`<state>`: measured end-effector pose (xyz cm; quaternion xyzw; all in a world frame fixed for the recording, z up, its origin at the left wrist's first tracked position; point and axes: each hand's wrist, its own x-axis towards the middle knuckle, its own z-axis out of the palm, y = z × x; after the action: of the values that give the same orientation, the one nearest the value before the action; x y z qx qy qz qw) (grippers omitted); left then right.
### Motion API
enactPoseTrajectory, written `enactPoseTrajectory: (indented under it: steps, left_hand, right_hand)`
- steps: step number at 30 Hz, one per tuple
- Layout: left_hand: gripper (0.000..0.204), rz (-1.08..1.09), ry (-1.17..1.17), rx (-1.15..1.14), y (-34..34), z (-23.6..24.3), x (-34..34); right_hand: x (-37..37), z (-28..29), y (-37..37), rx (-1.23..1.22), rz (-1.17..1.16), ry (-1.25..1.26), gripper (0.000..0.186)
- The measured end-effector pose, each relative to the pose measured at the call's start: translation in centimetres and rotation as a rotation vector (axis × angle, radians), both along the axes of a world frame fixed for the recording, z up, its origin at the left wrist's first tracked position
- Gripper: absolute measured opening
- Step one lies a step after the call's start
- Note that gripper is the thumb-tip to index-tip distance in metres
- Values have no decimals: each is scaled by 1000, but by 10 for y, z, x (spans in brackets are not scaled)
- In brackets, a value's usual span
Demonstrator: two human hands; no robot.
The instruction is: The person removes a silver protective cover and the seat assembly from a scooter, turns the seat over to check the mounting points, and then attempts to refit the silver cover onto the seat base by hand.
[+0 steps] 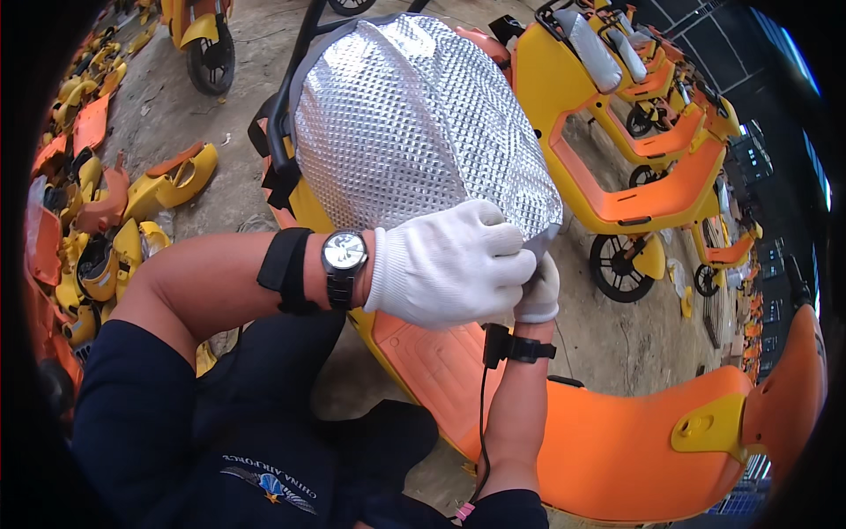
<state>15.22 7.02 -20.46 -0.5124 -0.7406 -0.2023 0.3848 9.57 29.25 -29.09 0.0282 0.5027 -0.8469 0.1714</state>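
Observation:
A silver, foil-like seat cover (414, 115) with a dimpled pattern is stretched over the seat of a yellow and orange scooter. My left hand (458, 264), in a white knitted glove, is closed at the cover's narrow end, its fingers curled against the grey hem (543, 240). Just beyond it, my right hand (539, 295), also gloved in white, grips the same corner from the outer side. Its fingertips are partly hidden behind the left hand. Beneath both hands lies the scooter's orange footboard (432, 357).
Loose yellow and orange body panels (106, 212) are heaped on the floor at the left. Several similar scooters (617, 176) stand in a row at the right. A black tubular rail (280, 115) runs beside the seat. An orange front panel (634, 441) curves across the lower right.

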Motion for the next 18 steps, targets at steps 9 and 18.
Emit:
enactPoseTrajectory:
  steps: [9, 18]
  left_hand:
    - [22, -276, -698, 333, 75, -77, 85]
    - [31, -678, -1700, 1888, 151, -119, 31]
  right_hand:
    - [-51, 11, 58, 1199, 230, 586, 20]
    - [-23, 64, 10, 1726, 291, 511, 26]
